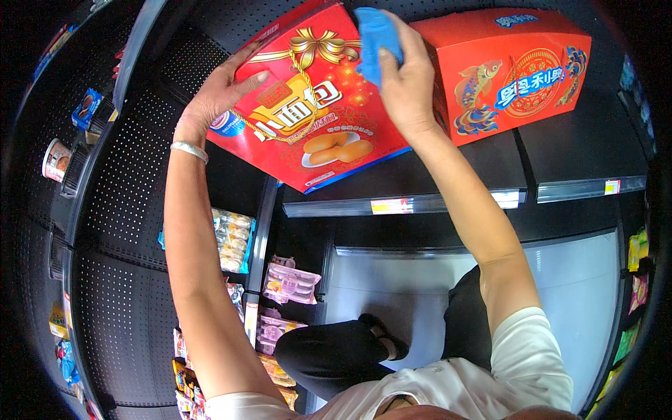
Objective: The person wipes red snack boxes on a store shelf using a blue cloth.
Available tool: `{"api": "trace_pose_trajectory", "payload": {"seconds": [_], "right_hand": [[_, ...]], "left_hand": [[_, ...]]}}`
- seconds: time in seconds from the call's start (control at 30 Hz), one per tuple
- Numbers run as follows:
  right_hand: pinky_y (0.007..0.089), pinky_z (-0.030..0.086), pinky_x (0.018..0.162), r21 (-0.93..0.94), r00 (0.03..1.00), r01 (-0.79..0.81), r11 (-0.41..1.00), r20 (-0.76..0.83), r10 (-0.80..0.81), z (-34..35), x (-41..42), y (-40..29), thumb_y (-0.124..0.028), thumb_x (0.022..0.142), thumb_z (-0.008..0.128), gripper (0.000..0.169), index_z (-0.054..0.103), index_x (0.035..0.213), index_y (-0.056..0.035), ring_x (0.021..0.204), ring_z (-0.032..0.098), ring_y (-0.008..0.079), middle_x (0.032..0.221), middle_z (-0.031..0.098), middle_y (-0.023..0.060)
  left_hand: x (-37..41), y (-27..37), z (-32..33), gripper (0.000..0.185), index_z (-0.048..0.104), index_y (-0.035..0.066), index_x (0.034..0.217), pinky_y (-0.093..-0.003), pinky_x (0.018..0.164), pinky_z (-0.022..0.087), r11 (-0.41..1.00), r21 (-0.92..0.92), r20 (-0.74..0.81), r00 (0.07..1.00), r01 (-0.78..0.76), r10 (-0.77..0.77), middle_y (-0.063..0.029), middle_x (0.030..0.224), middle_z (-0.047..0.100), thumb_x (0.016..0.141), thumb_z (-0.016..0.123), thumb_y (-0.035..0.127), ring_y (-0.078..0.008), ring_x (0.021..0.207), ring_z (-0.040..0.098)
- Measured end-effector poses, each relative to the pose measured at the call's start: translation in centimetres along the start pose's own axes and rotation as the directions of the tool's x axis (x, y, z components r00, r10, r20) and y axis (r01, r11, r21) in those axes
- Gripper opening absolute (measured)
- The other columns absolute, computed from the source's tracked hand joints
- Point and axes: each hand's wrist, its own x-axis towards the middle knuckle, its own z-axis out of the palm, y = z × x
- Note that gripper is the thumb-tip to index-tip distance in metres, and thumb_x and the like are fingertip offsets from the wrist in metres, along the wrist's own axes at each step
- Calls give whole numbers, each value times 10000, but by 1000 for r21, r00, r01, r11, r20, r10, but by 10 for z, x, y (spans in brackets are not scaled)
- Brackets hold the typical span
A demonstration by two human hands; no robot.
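Observation:
A large red gift box of small bread rolls (336, 115) stands tilted on the black shelf, printed with a gold bow and rolls on a plate. My left hand (223, 86) rests on its left side, thumb lying over the front face. My right hand (407, 79) grips a folded blue cloth (375, 44) at the box's upper right edge. To the right stands a second red box, an Oreo gift box (514, 79) with a carp design, near my right wrist. The rear of both boxes is hidden.
Price labels (391, 206) sit in the strip along the shelf's front edge. Lower left are purple-wrapped snack packs (291, 283) and a clear pastry pack (233, 239). A perforated black back panel (126, 173) and a cup of instant noodles (56, 160) are at left.

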Motion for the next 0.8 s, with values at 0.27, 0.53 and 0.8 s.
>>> {"api": "trace_pose_trajectory", "payload": {"seconds": [0.27,0.53,0.8], "right_hand": [[390,497,879,-222,866,424,878,384,-321,16,-62,37,33,789,631,394,751,1123,-137,1005,601,271,1072,639,49],[399,507,724,-327,931,365,872,139,-338,7,-19,15,22,756,705,302,718,1027,-110,865,626,276,1003,648,65],[373,529,664,-263,947,321,910,57,-317,30,29,-20,26,801,684,235,686,1021,-56,765,626,245,926,624,93]], "left_hand": [[5,2,8,607,588,-2,1427,-324,1004,519,989,49,-149,978,-141,147,-209,1321,676,1011,663,433,-210,1149,666],[22,-33,12,703,684,235,1362,-433,990,533,940,341,-290,948,-28,133,-157,1171,755,933,501,762,-340,1136,706],[21,-28,19,762,664,188,1386,-412,995,537,903,428,-314,944,46,100,-150,1205,745,975,394,769,-346,1140,704]]}}
